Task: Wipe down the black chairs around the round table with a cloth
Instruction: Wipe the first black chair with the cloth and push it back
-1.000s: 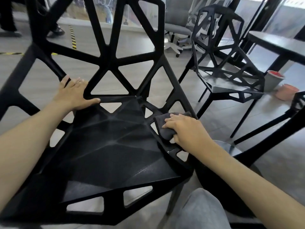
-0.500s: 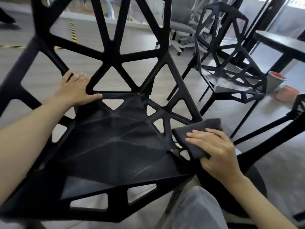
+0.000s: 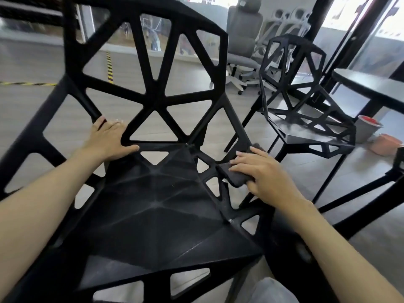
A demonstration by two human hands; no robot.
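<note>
A black lattice chair [image 3: 153, 206] fills the view right in front of me. My left hand [image 3: 109, 138] grips the lower left strut of its backrest, thumb hooked under the bar. My right hand [image 3: 260, 171] holds a dark grey cloth [image 3: 235, 174] against the struts at the right side of the seat, fingers curled over it. A second black lattice chair [image 3: 306, 119] stands further back on the right, next to the black table [image 3: 367, 86].
A grey bucket [image 3: 367, 127] and an orange basin [image 3: 387, 146] sit on the floor under the table. Grey and white office chairs [image 3: 244, 47] stand at the back. A black table base with legs [image 3: 358, 193] runs along my right. My knee [image 3: 271, 291] shows at the bottom.
My right hand has carried the cloth from the seat's outer right edge back inward and up onto the side struts. The view has tilted up a little. My left hand has kept its grip.
</note>
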